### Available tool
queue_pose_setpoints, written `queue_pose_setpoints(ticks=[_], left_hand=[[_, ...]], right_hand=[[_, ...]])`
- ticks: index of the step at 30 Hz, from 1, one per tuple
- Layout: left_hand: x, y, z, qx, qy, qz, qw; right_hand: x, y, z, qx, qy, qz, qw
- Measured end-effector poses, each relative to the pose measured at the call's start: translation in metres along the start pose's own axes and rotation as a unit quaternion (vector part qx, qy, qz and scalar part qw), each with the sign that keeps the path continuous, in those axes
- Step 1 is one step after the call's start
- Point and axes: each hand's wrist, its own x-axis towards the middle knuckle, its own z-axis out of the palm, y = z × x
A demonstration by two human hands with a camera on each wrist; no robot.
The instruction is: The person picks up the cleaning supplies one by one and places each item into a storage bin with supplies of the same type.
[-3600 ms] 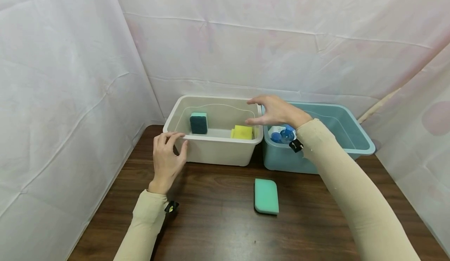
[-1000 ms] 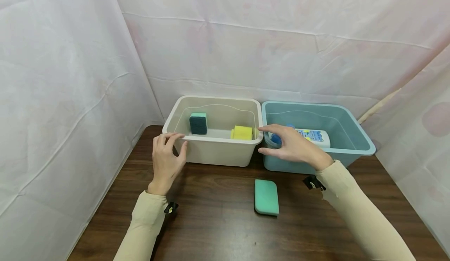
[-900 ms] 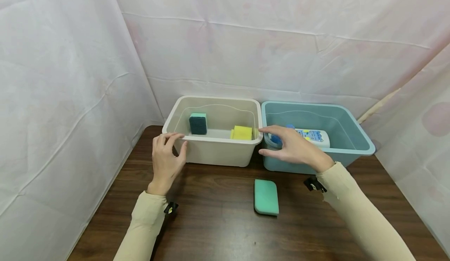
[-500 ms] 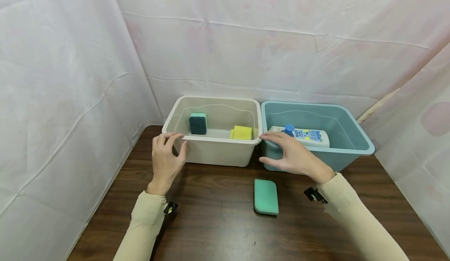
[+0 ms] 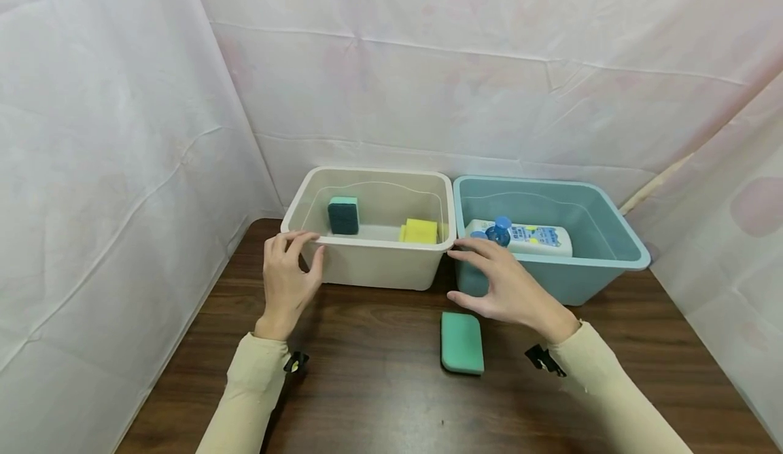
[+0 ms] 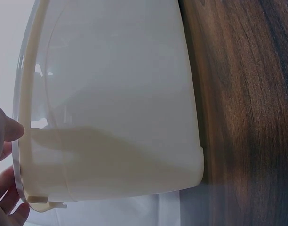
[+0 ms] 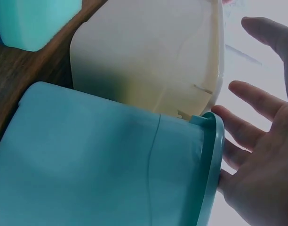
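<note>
My left hand (image 5: 287,281) rests its fingertips on the front-left rim of a cream bin (image 5: 376,267), the thumb spread in front of it. In the left wrist view its fingers (image 6: 7,200) touch the rim by a corner. My right hand (image 5: 514,287), fingers spread and holding nothing, is at the front-left corner of a blue bin (image 5: 581,281); the right wrist view has its fingers (image 7: 245,129) right at the blue rim. A green sponge (image 5: 461,342) lies on the table just below the right thumb.
Inside the cream bin are a green sponge with a dark scouring side (image 5: 344,217) and folded yellow pieces (image 5: 421,231). A white labelled bottle (image 5: 544,238) and blue-topped bottles (image 5: 498,232) lie in the blue bin. White curtains (image 5: 391,87) hang behind the wooden table (image 5: 367,386).
My right hand has come from over the cream bin back toward me and down, to the blue bin's front corner, uncovering the bottles. The left hand has stayed at the rim.
</note>
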Motion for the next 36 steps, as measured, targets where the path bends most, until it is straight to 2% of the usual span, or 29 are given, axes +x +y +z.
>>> queue_pose_setpoints(ticks=[10, 17, 25, 28, 36], left_hand=[[-0.001, -0.001, 0.002, -0.002, 0.0, 0.002, 1.0], [-0.001, 0.0, 0.002, -0.001, -0.003, -0.001, 1.0], [0.001, 0.001, 0.003, -0.008, 0.005, -0.002, 1.0], [0.001, 0.0, 0.003, -0.008, 0.011, 0.0, 0.9999], [0.001, 0.001, 0.001, -0.005, 0.006, -0.003, 1.0]], right_hand=[[-0.016, -0.002, 0.014, -0.059, 0.041, -0.053, 0.996], [-0.026, -0.006, 0.022, -0.097, 0.055, -0.083, 0.9903], [-0.045, -0.009, 0.031, -0.083, 0.032, -0.109, 0.9901], [-0.049, -0.005, 0.036, -0.074, 0.022, -0.103, 0.9917], [-0.062, 0.0, 0.045, -0.037, -0.029, -0.045, 0.9979]])
